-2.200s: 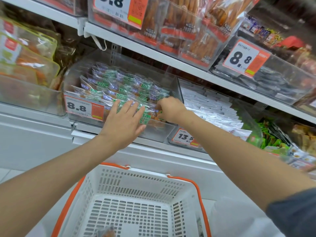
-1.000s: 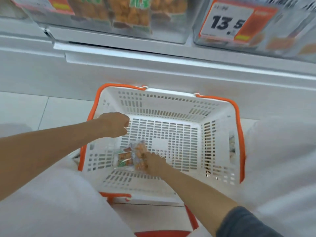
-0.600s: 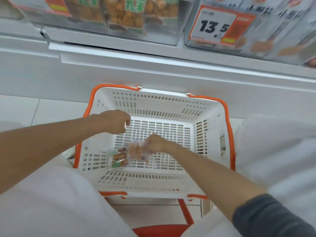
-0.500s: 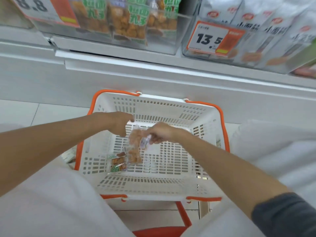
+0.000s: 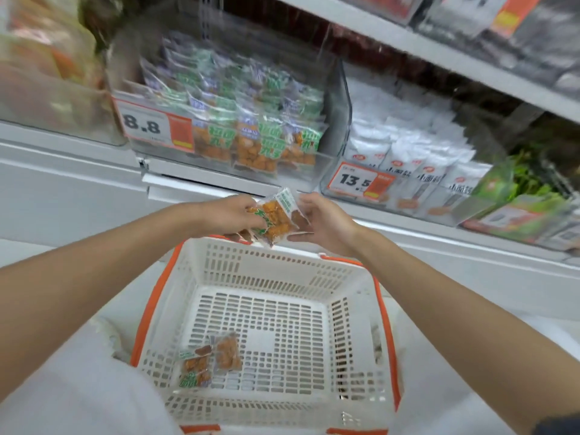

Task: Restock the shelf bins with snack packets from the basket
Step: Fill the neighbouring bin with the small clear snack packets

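A clear snack packet with orange pieces and green print is held between both hands above the basket's far rim. My left hand grips its left side, with more packet edges showing under the fingers. My right hand pinches its right edge. The white basket with orange handles stands below, with two packets lying at its near left. The clear shelf bin marked 8.8 holds several matching packets, just above and behind the hands.
A second clear bin marked 13.5 with white packets sits to the right. Green packets lie further right. Another bin stands at the left. An upper shelf edge runs overhead. White clothing frames the basket.
My right hand lifted a packet out of the basket up to shelf height. My left hand rose too and took hold of it. The view tilted up toward the bins.
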{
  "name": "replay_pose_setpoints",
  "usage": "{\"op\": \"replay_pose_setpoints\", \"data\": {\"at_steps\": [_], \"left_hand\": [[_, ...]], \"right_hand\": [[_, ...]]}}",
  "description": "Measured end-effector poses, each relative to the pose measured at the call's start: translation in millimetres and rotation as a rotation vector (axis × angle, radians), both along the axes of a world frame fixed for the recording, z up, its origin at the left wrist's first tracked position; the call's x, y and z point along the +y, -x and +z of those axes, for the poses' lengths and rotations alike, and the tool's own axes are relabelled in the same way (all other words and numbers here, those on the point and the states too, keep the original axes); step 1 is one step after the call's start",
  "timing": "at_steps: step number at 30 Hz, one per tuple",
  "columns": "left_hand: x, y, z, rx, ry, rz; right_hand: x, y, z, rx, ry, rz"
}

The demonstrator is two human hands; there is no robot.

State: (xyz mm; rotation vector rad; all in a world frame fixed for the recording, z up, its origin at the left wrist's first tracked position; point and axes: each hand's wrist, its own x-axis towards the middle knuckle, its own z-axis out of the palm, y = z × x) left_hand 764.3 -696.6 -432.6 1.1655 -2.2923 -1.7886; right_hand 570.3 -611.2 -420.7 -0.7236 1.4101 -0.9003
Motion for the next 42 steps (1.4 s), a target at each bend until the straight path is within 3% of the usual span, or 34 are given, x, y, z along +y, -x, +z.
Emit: {"op": "replay_pose_setpoints", "data": {"at_steps": [4,9,12,14,17,20,25,31,37,39,42], "left_hand": [[-6.1,-1.8,9.6,0.054,-0.025,0.050],[-8.1,-3.0,15.3,0.100,0.078,0.088],[-16.1,-3.1,15.1,0.156,0.124,0.217],[-16.0,0.7,17.8,0.262,0.020,0.300],[-9.3,4.9,23.8,0.344,-0.110,0.281],[-14.4,4.3,33.1,0.344,0.134,0.244],[-19.0,5.7,56.5,0.346,0.379,0.228],[-15.6,6.0,64.2,0.444,0.147,0.337],[-10.6,11.7,68.3,0.600,-0.166,0.527],[-9.6,12.9,68.3,0.628,-0.156,0.540],[-9.1,14.0,68.4,0.531,0.093,0.469]], "right_hand": [[0.1,-3.3,11.7,-0.056,0.036,0.104],[1.0,-8.1,12.8,0.092,0.125,0.092],[3.4,-2.4,12.4,-0.052,0.100,-0.007],[4.7,0.8,11.8,-0.108,0.101,-0.045],[5.4,4.1,18.7,0.117,0.105,0.072],[5.6,6.4,33.1,0.300,0.212,0.164],[1.0,7.2,44.4,0.341,0.292,-0.002],[1.7,5.7,43.2,0.175,0.296,-0.115],[-1.6,4.4,64.4,0.328,0.342,-0.057],[-2.0,3.7,75.7,0.476,0.351,0.002],[-4.7,0.6,91.5,0.647,0.438,0.023]]}}
